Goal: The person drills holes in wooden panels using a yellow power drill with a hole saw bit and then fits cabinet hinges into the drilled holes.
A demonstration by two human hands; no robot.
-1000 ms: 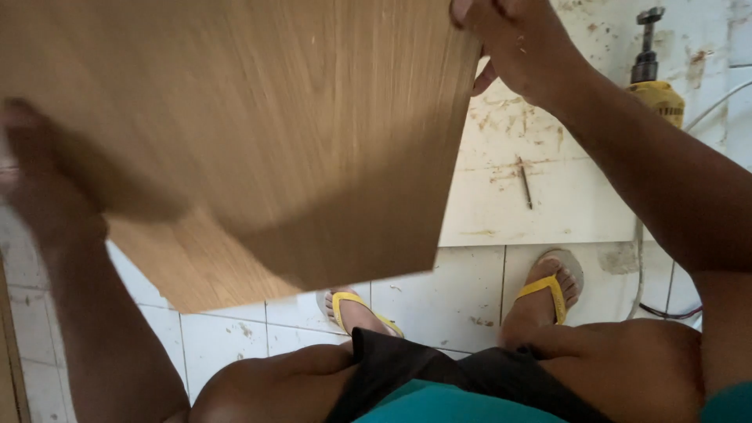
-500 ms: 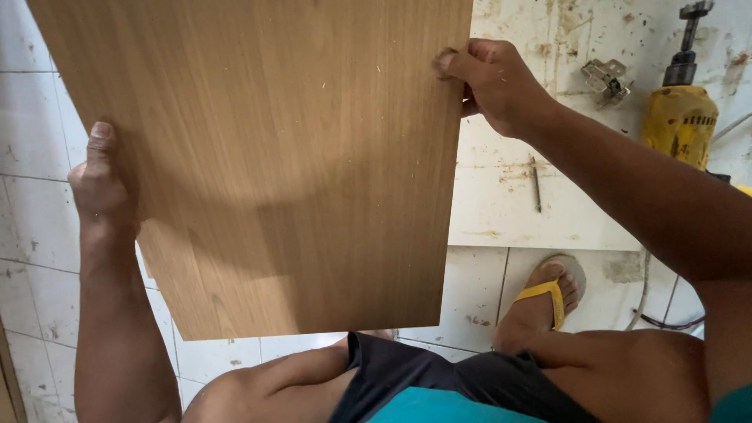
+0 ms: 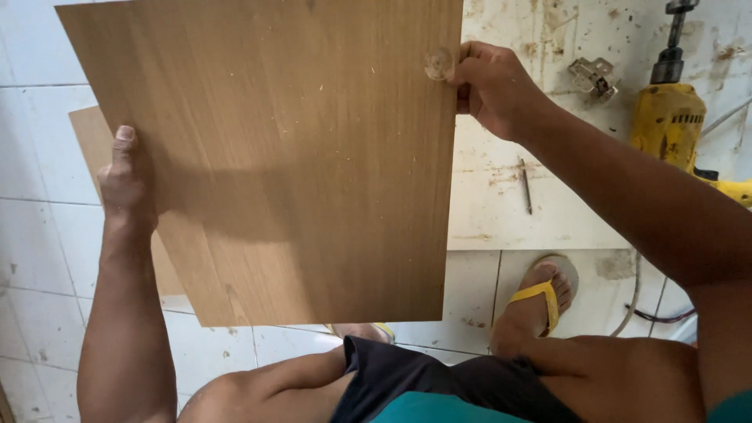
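Wooden board (image 3: 290, 157) held up flat above the tiled floor (image 3: 39, 258), in front of the knees. Left hand (image 3: 125, 184) has its grip closed on the board's left edge, thumb on the face. Right hand (image 3: 489, 86) pinches the upper right edge, thumb on top. A yellow drill (image 3: 666, 117), metal hinge (image 3: 591, 77) and loose drill bit (image 3: 525, 186) lie on a stained white panel (image 3: 509, 211) to the right.

No packages, labels, signs, screens — none.
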